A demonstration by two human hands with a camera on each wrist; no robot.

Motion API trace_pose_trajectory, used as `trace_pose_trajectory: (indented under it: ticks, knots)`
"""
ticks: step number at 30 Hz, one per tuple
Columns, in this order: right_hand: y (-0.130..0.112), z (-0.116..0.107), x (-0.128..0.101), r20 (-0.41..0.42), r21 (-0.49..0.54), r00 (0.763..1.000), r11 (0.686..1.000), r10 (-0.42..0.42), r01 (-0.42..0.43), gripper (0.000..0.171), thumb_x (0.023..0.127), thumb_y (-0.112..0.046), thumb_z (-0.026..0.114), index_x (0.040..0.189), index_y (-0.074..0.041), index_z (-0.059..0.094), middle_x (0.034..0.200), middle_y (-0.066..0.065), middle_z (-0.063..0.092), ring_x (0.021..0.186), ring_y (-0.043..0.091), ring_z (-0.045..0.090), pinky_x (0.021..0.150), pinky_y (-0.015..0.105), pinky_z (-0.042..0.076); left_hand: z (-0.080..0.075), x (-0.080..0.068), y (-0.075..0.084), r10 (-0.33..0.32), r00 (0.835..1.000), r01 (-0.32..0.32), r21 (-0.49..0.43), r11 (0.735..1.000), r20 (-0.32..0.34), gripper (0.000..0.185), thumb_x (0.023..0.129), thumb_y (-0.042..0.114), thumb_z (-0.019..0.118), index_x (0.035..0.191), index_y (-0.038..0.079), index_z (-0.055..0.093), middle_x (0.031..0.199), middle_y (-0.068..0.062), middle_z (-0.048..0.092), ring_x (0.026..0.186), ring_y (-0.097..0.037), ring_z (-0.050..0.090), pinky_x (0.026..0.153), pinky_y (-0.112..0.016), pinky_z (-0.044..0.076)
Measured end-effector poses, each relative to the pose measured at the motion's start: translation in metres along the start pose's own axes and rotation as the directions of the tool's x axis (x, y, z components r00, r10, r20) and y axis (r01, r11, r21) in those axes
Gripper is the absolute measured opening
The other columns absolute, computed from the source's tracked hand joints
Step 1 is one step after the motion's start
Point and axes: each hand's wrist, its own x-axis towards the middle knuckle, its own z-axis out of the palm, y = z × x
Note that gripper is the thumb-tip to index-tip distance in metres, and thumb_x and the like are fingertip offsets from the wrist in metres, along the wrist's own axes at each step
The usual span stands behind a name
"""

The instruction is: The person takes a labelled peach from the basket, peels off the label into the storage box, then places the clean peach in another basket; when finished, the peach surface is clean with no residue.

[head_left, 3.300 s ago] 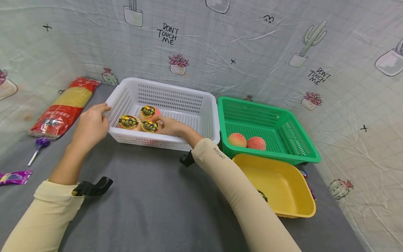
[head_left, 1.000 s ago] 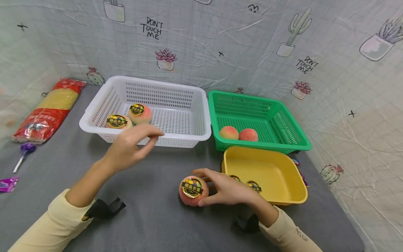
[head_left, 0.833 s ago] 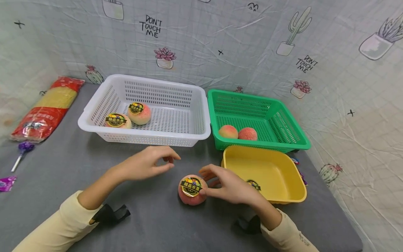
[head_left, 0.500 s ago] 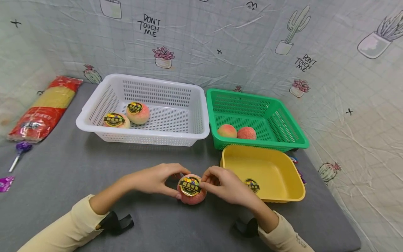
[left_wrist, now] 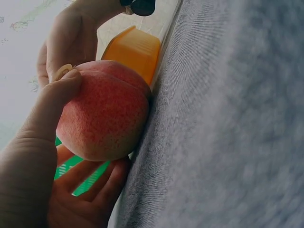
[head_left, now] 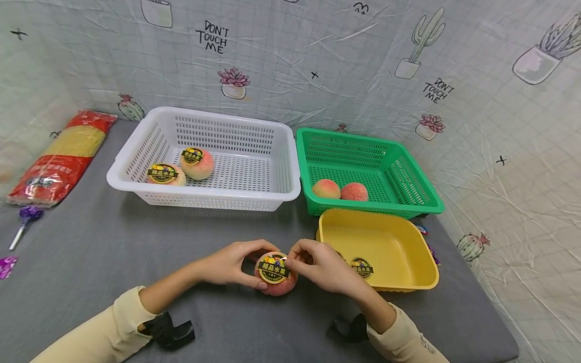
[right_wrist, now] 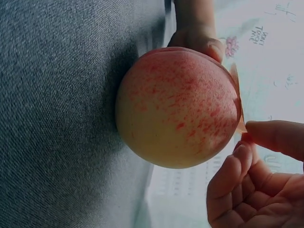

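A pinkish-red peach [head_left: 281, 288] rests on the grey cloth, wearing a round black-and-gold sticker [head_left: 274, 268] on its top. My left hand [head_left: 231, 262] grips the peach from the left, thumb in front and fingers behind, as the left wrist view also shows around the fruit [left_wrist: 107, 111]. On the other side, my right hand [head_left: 324, 267] pinches the sticker's edge between thumb and index finger. In the right wrist view the pinched sticker [right_wrist: 238, 95] stands partly off the peach's skin [right_wrist: 178, 109].
Two stickered peaches lie in a white basket [head_left: 218, 195] at the back. Right of it, a green basket [head_left: 376, 207] holds two peaches without visible stickers. A yellow bin [head_left: 399, 252] near my right hand contains stickers [head_left: 361, 267]. A noodle-like packet [head_left: 63, 156] and lollipop [head_left: 27, 219] lie left.
The right hand has brought the peach from the white basket to the cloth. My left hand has left the basket and taken hold of it; the right now pinches the sticker, its edge lifted.
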Motion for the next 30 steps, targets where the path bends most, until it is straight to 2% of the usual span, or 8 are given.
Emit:
trace_pose_trajectory:
  ticks: [5, 9, 12, 15, 18, 21, 26, 30]
  knots:
    - [-0.002, -0.001, -0.001, -0.005, 0.100, 1.000, 0.995, -0.015, 0.016, 0.011, 0.094, -0.015, 0.061, 0.088, -0.007, 0.061, 0.074, -0.001, 0.058, 0.064, 0.015, 0.054, 0.056, 0.024, 0.043, 0.002, -0.001, -0.003, -0.026, 1.000, 0.026, -0.015, 1.000, -0.015, 0.050, 0.085, 0.023, 0.073, 0.129, 0.014, 0.050, 0.119, 0.003, 0.058, 0.109, -0.015, 0.057, 0.091, -0.032, 0.047]
    - [-0.004, -0.007, -0.005, -0.029, 0.173, 0.996, 0.981, -0.084, 0.088, 0.010, 0.096, -0.012, 0.058, 0.091, -0.003, 0.057, 0.078, 0.003, 0.058, 0.068, 0.020, 0.056, 0.061, 0.026, 0.047, 0.002, -0.001, -0.003, -0.047, 0.999, 0.047, -0.015, 0.999, -0.026, 0.050, 0.084, 0.024, 0.074, 0.127, 0.014, 0.051, 0.119, 0.003, 0.059, 0.109, -0.015, 0.058, 0.091, -0.032, 0.047]
    - [0.002, -0.021, -0.011, -0.088, 0.187, 0.989, 0.974, -0.116, 0.131, 0.010, 0.097, -0.009, 0.055, 0.093, 0.000, 0.054, 0.079, 0.005, 0.056, 0.068, 0.021, 0.056, 0.061, 0.028, 0.048, 0.003, -0.001, -0.003, -0.052, 0.998, 0.052, -0.005, 0.999, -0.031, 0.051, 0.083, 0.025, 0.075, 0.127, 0.014, 0.051, 0.119, 0.004, 0.059, 0.109, -0.014, 0.058, 0.091, -0.031, 0.047]
    - [0.014, -0.040, -0.020, -0.178, 0.163, 0.978, 0.977, -0.111, 0.140, 0.009, 0.097, -0.006, 0.053, 0.094, 0.003, 0.053, 0.077, 0.007, 0.055, 0.066, 0.022, 0.054, 0.058, 0.028, 0.047, 0.003, -0.001, -0.004, -0.055, 0.998, 0.055, 0.006, 0.998, -0.033, 0.052, 0.083, 0.025, 0.075, 0.128, 0.015, 0.051, 0.121, 0.004, 0.058, 0.110, -0.014, 0.056, 0.092, -0.031, 0.046]
    - [0.033, -0.057, -0.030, -0.263, 0.119, 0.963, 0.988, -0.066, 0.100, 0.007, 0.097, -0.004, 0.053, 0.096, 0.003, 0.053, 0.078, 0.010, 0.055, 0.065, 0.021, 0.054, 0.058, 0.027, 0.047, 0.003, -0.002, -0.004, -0.063, 0.997, 0.063, 0.020, 0.998, -0.035, 0.052, 0.084, 0.027, 0.075, 0.128, 0.016, 0.051, 0.121, 0.005, 0.057, 0.110, -0.014, 0.056, 0.092, -0.031, 0.046]
    - [0.053, -0.069, -0.038, -0.317, 0.075, 0.948, 0.997, 0.010, 0.015, 0.007, 0.097, -0.003, 0.053, 0.099, 0.003, 0.054, 0.080, 0.011, 0.056, 0.066, 0.024, 0.055, 0.059, 0.029, 0.048, 0.004, -0.003, -0.004, -0.081, 0.996, 0.082, 0.019, 0.996, -0.032, 0.052, 0.083, 0.028, 0.075, 0.128, 0.017, 0.051, 0.121, 0.006, 0.057, 0.110, -0.014, 0.056, 0.092, -0.030, 0.046]
    - [0.081, -0.077, -0.046, -0.333, -0.015, 0.934, 0.989, 0.132, -0.145, 0.011, 0.095, -0.003, 0.055, 0.102, 0.005, 0.055, 0.082, 0.009, 0.058, 0.067, 0.027, 0.055, 0.059, 0.029, 0.046, 0.003, -0.003, -0.004, -0.092, 0.995, 0.092, 0.014, 0.996, -0.029, 0.052, 0.084, 0.028, 0.074, 0.129, 0.017, 0.051, 0.121, 0.006, 0.057, 0.110, -0.014, 0.056, 0.093, -0.031, 0.046]
    - [0.095, -0.079, -0.048, -0.339, -0.119, 0.927, 0.970, 0.161, -0.212, 0.012, 0.092, -0.001, 0.059, 0.102, 0.004, 0.056, 0.084, 0.007, 0.060, 0.073, 0.022, 0.059, 0.063, 0.028, 0.049, 0.003, -0.002, -0.004, -0.085, 0.996, 0.085, 0.014, 0.996, -0.028, 0.053, 0.084, 0.027, 0.074, 0.129, 0.017, 0.051, 0.121, 0.006, 0.057, 0.111, -0.014, 0.055, 0.093, -0.031, 0.045]
